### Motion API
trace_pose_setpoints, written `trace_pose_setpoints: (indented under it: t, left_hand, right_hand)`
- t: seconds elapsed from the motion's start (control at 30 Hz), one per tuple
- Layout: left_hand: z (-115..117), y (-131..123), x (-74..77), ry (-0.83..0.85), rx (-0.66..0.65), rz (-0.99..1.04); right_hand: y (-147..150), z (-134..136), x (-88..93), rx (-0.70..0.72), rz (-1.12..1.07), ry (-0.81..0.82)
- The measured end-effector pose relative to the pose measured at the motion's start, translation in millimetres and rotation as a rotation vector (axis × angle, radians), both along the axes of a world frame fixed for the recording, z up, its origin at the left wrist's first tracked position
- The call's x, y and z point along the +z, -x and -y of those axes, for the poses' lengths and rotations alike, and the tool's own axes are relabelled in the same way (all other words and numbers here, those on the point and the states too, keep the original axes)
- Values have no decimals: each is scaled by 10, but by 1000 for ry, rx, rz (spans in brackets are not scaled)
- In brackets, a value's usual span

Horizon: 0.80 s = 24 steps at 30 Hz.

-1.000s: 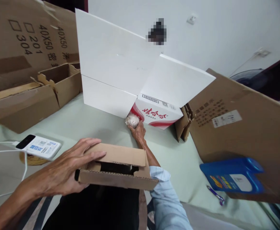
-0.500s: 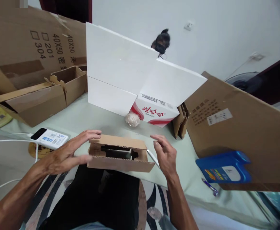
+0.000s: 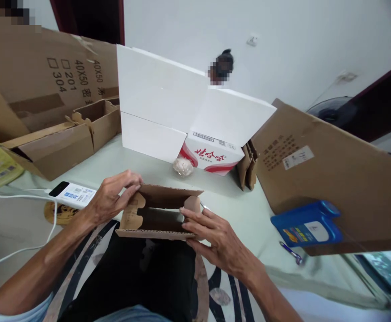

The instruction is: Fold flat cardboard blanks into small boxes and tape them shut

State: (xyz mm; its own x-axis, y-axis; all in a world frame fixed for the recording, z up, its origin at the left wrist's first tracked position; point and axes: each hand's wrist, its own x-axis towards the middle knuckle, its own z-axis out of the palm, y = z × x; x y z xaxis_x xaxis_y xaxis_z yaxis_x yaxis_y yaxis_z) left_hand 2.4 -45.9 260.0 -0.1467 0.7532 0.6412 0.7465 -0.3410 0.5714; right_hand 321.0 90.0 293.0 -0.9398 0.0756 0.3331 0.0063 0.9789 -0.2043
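Note:
A small brown cardboard box [image 3: 158, 234] lies at the table's near edge, its long walls standing and its top open. My left hand [image 3: 119, 192] pinches the box's far left corner between thumb and fingers. On the right end, my right hand [image 3: 215, 235] has its fingers over the end flap [image 3: 192, 204] and its thumb at the near wall, closed on the box. Notched flaps [image 3: 133, 214] stand at the left end. Beside the right end, a slim white and silver object [image 3: 204, 205] shows only its tip; the rest is behind my right hand.
A phone-like white device [image 3: 74, 193] with cables lies left. Behind stand white panels [image 3: 161, 98], a red-and-white carton [image 3: 213, 154] and a plastic-wrapped ball [image 3: 183, 167]. Right are a blue bottle [image 3: 305, 223], a pen [image 3: 291, 252] and a large carton [image 3: 342, 188]. A person [image 3: 221, 67] is behind the panels.
Both hands, apart from the box's walls before, have closed on its ends. The long walls have spread apart, widening the opening, and the right hand has moved left onto the end flap.

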Motion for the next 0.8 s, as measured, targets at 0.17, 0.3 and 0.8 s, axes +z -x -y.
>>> trace_pose_setpoints:
  t: [0.17, 0.3, 0.8]
  left_hand:
    - [140, -18, 116, 275, -118, -365]
    - [315, 48, 204, 486, -80, -517]
    - [162, 99, -126, 301, -192, 31]
  right_hand:
    - [166, -49, 143, -18, 261, -169]
    - [105, -90, -1, 2, 81, -238]
    - [-194, -160, -1039, -617, -774, 636]
